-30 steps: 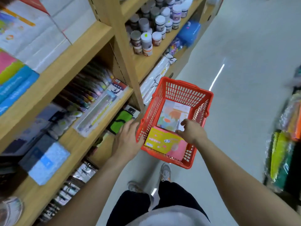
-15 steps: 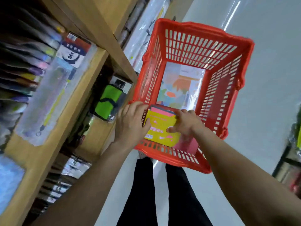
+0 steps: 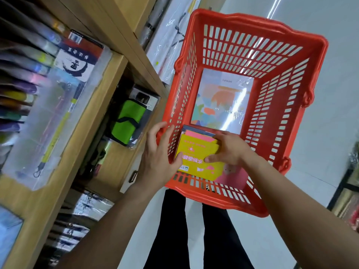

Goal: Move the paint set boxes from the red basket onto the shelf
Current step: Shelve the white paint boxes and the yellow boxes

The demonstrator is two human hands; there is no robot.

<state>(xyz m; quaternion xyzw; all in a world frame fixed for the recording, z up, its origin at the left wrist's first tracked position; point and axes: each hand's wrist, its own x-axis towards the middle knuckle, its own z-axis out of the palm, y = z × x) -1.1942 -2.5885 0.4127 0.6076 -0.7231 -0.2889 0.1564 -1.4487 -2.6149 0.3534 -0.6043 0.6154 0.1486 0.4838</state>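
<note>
Aisle (image 3: 342, 45): left hand (image 3: 157, 158) holds red basket (image 3: 258, 22), right hand (image 3: 229, 148) grips paint boxes (image 3: 196, 150) inside.

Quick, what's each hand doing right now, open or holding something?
Left hand: thumb touches the yellow paint set box, grip cannot be told.
Right hand: grips the yellow paint set box.

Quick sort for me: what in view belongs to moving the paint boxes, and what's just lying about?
Job: basket, yellow boxes, shelf, right hand gripping the boxes, left hand at the basket rim.

Lying about: green pouch, clear case, pen packs. The wrapped pastel pad in the basket is unclear.
</note>
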